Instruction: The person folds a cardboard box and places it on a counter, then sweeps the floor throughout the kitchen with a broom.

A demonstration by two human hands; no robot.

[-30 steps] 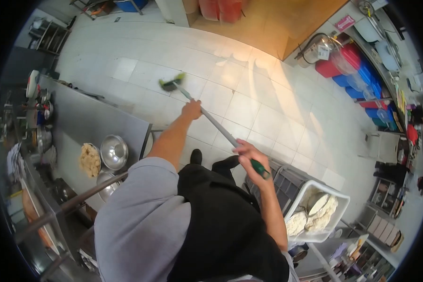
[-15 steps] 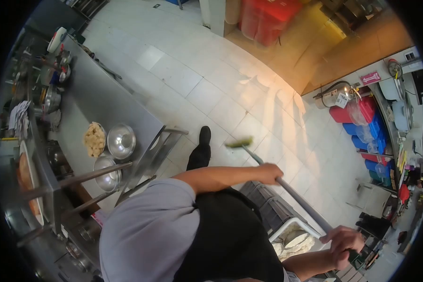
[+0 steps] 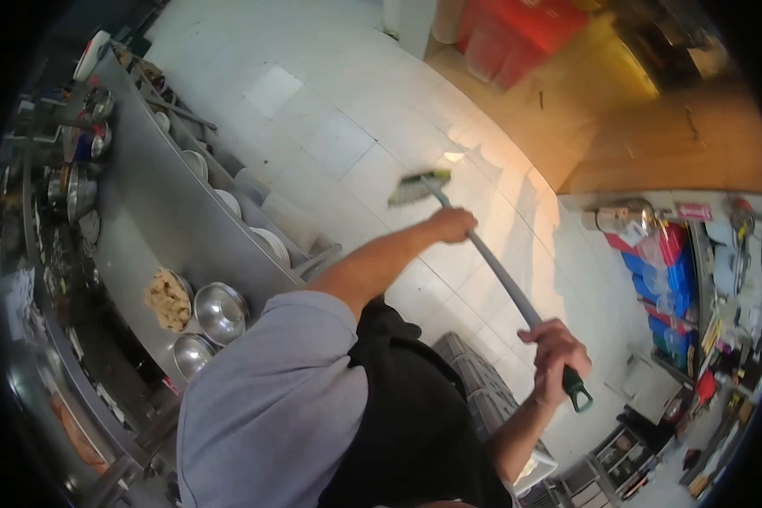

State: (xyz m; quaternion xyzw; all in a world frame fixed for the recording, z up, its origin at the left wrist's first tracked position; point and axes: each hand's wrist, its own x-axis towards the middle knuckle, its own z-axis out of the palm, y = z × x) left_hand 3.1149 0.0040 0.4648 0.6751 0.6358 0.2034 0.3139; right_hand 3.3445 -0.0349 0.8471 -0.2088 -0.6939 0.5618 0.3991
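Note:
A broom with a long grey handle (image 3: pixel 506 278) slants across the view in front of me. My left hand (image 3: pixel 453 224) is wrapped round the handle's lower part, close above the yellow-green and dark brush head (image 3: pixel 419 186), which is over the pale tiled floor (image 3: pixel 313 127). Nearer the top of the handle, my right hand (image 3: pixel 559 360) is closed round it, just above the waist-side end with its dark green grip and hanging loop (image 3: pixel 577 394).
On the left, a steel table (image 3: pixel 157 199) carries metal bowls (image 3: pixel 220 313) and a container of pale, chunky food (image 3: pixel 168 300). Grey crates (image 3: pixel 474 372) stand beside my body. Blue and red bins (image 3: pixel 673 288) line the right; an orange-brown surface (image 3: pixel 669 148) lies at upper right.
My right hand has moved up and left with the handle's end. My left hand and the brush head have shifted up and left, and the view has turned slightly.

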